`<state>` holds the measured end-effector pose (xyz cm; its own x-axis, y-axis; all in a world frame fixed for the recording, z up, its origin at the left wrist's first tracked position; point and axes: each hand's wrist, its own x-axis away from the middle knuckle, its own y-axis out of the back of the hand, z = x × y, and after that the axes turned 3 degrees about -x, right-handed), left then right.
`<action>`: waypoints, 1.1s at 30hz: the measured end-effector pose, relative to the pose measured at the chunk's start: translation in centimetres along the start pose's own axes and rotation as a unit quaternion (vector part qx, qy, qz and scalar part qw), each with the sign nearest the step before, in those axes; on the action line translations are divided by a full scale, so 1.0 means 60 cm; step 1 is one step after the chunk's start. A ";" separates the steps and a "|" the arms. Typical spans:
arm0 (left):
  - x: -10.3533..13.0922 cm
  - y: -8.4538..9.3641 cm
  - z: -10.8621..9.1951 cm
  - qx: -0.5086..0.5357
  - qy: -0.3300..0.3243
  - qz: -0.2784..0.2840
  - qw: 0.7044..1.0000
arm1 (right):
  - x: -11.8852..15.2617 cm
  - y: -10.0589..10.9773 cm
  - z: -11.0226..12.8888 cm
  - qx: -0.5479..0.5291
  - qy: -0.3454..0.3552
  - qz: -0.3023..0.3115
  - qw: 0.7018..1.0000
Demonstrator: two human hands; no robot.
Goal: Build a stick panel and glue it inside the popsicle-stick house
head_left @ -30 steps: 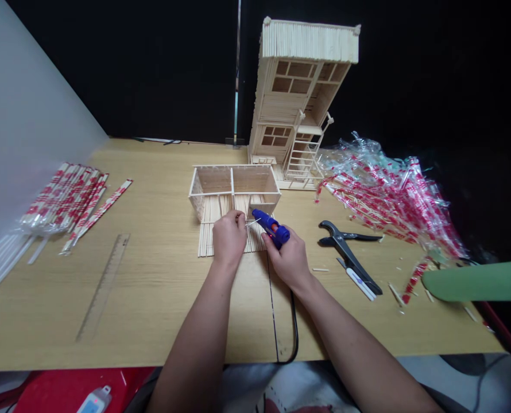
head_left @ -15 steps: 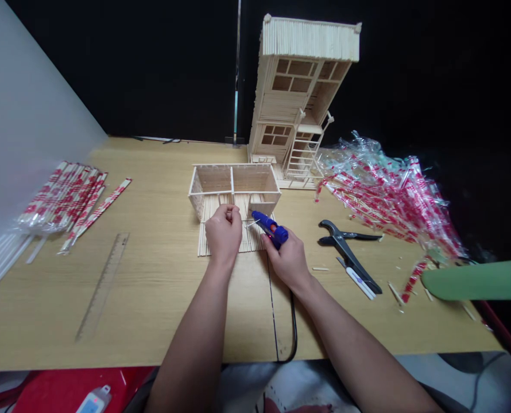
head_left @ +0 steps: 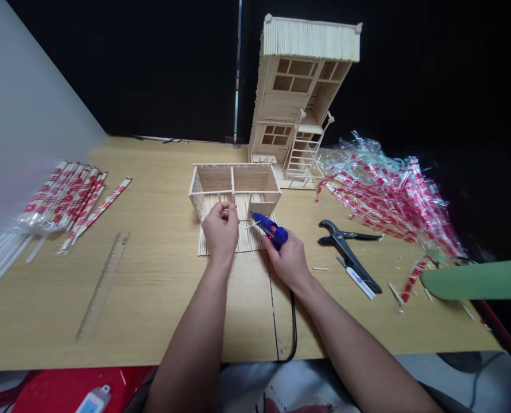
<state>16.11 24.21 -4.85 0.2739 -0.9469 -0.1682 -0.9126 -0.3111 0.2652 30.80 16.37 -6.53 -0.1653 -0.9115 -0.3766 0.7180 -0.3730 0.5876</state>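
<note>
Small stick house (head_left: 243,201) sits open-topped on the bench (head_left: 161,310), its floor partly hidden by the left hand (head_left: 221,234), whose grip is curled; whether it pinches anything I cannot tell. The right hand (head_left: 290,261) has its grip wrapped around a blue glue gun (head_left: 269,226), covering the handle. A green cylinder (head_left: 479,280) is cut off at right.

Muted light across the tabletop (head_left: 152,287), near-black backdrop (head_left: 161,69), glints on plastic wrappers (head_left: 419,195), slight softness, stretched edges

1 head camera faces forward-down over the table (head_left: 161,298), probably fairly close.
</note>
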 end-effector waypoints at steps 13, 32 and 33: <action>0.001 0.001 -0.004 0.009 -0.001 0.003 1.000 | -0.006 0.003 0.014 -0.031 0.004 -0.042 0.999; -0.001 0.002 -0.003 0.013 0.001 0.000 1.000 | -0.008 -0.001 0.013 -0.030 0.005 -0.035 0.999; -0.001 0.002 -0.003 0.010 0.001 0.000 1.000 | -0.007 -0.001 0.012 -0.028 0.004 -0.034 0.999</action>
<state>16.06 24.20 -4.63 0.2745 -0.9472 -0.1657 -0.9187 -0.3092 0.2456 30.35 16.67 -5.92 -0.2095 -0.8832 -0.4195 0.7422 -0.4230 0.5198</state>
